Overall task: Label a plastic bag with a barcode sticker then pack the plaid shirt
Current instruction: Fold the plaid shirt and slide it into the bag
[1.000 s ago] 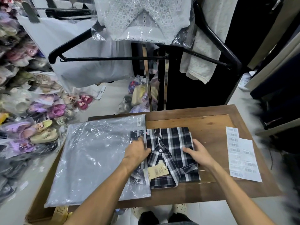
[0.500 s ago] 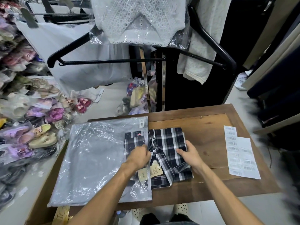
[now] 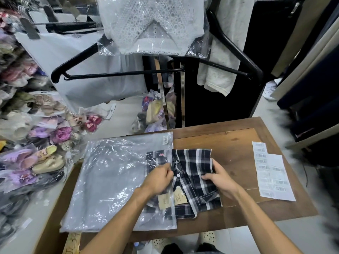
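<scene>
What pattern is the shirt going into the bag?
Dark navy-and-white plaid shirt, head view.

Bare wood of the table (image 3: 233, 143) lies open between the plaid shirt (image 3: 194, 173) and the label sheets (image 3: 273, 178) at the right edge. Plastic bag (image 3: 117, 180) covers the left half. Black hanger (image 3: 117, 74) and bagged lace top (image 3: 152, 24) overhang the far side.

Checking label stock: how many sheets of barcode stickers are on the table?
2: a narrow strip near the table's far right edge, and a wider sheet overlapping it, nearer the person. More may lie underneath.
</scene>
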